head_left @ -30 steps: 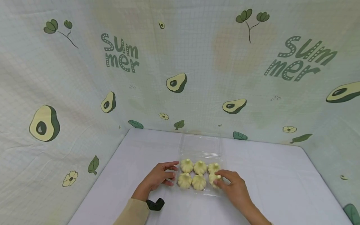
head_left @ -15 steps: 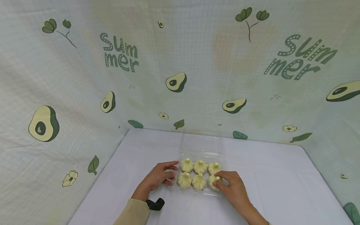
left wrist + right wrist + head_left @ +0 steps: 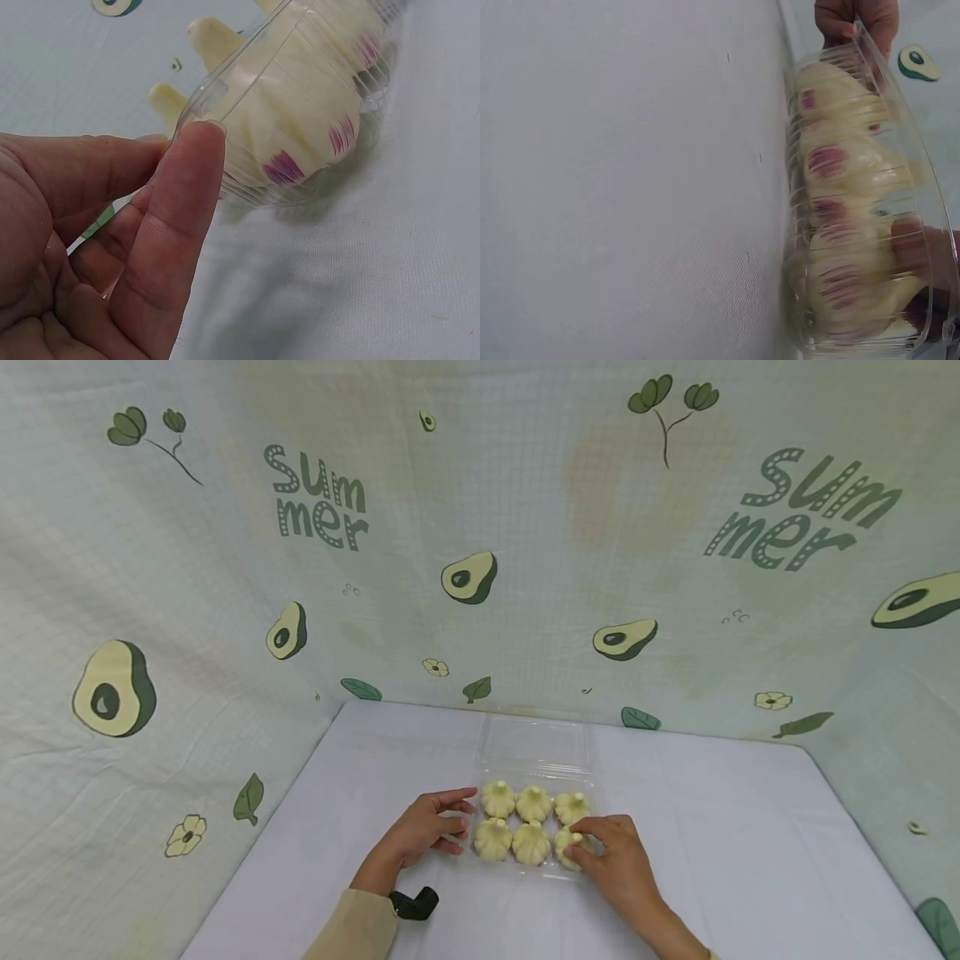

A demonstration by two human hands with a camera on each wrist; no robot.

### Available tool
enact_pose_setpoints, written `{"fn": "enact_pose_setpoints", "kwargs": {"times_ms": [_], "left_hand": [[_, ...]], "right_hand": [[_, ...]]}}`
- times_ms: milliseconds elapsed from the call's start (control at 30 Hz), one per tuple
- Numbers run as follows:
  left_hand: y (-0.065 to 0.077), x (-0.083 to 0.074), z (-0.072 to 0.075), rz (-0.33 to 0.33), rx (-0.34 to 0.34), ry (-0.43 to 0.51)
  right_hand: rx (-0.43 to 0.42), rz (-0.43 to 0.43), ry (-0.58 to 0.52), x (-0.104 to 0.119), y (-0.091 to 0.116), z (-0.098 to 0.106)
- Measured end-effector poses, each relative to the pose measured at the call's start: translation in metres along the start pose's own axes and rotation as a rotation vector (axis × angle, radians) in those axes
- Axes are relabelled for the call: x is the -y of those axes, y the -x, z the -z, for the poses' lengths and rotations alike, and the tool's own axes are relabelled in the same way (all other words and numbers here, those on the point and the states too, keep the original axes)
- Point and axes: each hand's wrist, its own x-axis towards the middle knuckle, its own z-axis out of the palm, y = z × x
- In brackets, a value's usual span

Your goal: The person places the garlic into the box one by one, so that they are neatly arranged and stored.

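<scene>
Several cream garlic bulbs sit in two rows in a clear plastic clamshell box, stems upward. Purple streaks mark their lower sides in both wrist views. My right hand pinches the front right garlic bulb near its stem between thumb and fingers, partly covering it. At the box's left end is my left hand, its thumb and a finger closing on the rim. Through the clear wall, the right wrist view shows the right fingertips among the stems.
The box's lid is folded back flat toward the rear. White cloth covers the table. Behind and at both sides hang fabric walls printed with avocados. A black strap is on the left wrist.
The front right garlic bulb has shifted slightly left in the box, with the right hand's fingers following it. The left hand stays at the box's left end.
</scene>
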Motion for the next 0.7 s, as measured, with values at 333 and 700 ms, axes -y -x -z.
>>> {"fn": "enact_pose_setpoints", "kwargs": {"times_ms": [333,700], "left_hand": [[-0.0013,0.0002,0.0004,-0.004,0.012,0.015],[-0.0021,0.0020,0.0002,-0.004,0.005,0.010]], "right_hand": [[0.027,0.013,0.004,-0.0022,0.0004,0.0007],[0.056,-0.043,-0.010,-0.0024,0.0000,0.0009]]}}
